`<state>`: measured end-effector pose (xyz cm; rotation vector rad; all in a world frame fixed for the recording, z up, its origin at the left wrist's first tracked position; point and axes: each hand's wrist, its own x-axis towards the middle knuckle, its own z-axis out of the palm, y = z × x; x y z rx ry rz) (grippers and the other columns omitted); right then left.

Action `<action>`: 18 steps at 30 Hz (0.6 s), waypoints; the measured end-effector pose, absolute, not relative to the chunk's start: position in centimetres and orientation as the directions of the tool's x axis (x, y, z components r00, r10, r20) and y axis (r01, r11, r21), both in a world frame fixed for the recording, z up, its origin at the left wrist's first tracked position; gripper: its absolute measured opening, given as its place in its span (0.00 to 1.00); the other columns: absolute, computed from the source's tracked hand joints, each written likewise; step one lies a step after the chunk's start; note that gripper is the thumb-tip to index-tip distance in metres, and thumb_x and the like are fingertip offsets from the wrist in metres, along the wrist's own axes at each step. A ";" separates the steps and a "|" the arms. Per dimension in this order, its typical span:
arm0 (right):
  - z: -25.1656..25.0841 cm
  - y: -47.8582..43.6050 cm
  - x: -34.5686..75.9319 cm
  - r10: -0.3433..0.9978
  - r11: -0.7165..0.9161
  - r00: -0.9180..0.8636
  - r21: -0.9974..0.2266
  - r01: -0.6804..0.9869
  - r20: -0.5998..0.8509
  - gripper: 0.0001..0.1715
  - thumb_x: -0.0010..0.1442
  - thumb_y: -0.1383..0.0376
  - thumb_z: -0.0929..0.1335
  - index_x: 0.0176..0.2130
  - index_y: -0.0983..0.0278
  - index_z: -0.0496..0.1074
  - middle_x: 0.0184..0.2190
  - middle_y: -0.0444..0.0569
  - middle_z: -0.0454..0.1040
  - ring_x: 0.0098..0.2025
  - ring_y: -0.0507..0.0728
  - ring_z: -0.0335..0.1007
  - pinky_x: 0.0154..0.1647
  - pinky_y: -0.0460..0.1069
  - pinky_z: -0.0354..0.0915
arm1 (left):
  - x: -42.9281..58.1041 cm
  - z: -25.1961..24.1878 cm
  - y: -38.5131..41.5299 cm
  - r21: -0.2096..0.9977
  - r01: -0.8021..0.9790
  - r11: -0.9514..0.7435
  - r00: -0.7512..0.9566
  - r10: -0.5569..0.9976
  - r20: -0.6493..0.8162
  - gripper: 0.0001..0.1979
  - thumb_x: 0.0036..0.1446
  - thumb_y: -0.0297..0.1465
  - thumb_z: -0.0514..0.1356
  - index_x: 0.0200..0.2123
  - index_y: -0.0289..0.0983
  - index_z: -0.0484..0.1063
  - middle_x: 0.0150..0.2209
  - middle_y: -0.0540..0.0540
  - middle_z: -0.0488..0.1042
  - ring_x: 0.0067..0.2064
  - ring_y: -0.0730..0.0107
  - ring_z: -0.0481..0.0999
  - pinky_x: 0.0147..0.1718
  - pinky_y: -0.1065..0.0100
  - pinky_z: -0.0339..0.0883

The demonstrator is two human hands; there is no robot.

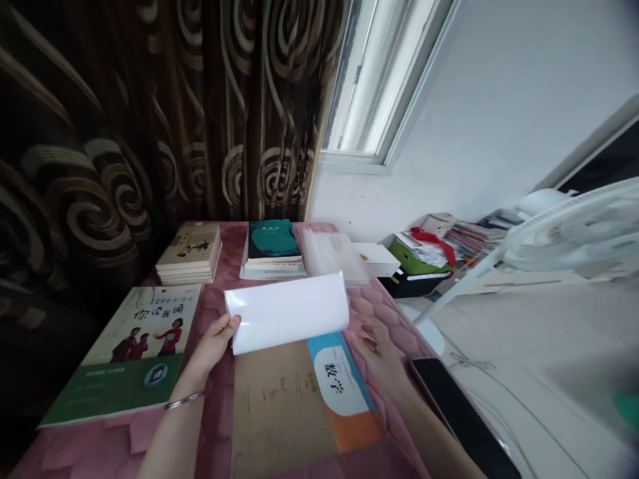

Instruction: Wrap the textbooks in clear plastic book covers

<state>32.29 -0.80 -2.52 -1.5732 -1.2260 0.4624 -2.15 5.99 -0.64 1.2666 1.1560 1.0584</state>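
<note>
The sheet [288,313] is gripped by the left hand [218,338] over a book [279,406]; the right hand [373,344] is seen blurred alongside.

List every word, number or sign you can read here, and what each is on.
"你读我诵": green-and-white book
"129": same book, top line; the characters after it are too blurred
"数学": blue-and-orange cover
Too small or blurred: the round badge, the teal book, the brown book stack, other small print.
White sheet: no readable text.

Pink quilted tablecloth [110,447], textbook [284,412], stacked books [192,253], phone [456,412]
</note>
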 end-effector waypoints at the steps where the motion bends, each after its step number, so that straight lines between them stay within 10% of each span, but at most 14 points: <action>1: -2.9 -0.5 32.7 0.899 0.069 0.368 -0.909 0.412 0.235 0.29 0.53 0.49 0.69 0.49 0.63 0.69 0.49 0.56 0.72 0.46 0.61 0.71 0.42 0.56 0.71 | -2.1 -0.8 6.1 0.998 0.041 0.042 0.125 0.991 -0.047 0.32 0.46 0.56 0.62 0.39 0.33 0.76 0.36 0.43 0.80 0.36 0.61 0.75 0.39 0.65 0.67; 18: -1.7 3.1 31.5 0.936 0.122 0.286 -0.950 0.286 0.206 0.19 0.55 0.51 0.67 0.31 0.65 0.72 0.29 0.48 0.75 0.31 0.57 0.68 0.32 0.49 0.64 | -1.9 2.0 6.7 0.992 0.095 -0.084 0.024 0.996 0.083 0.23 0.42 0.50 0.66 0.30 0.36 0.73 0.27 0.48 0.76 0.32 0.65 0.73 0.33 0.68 0.67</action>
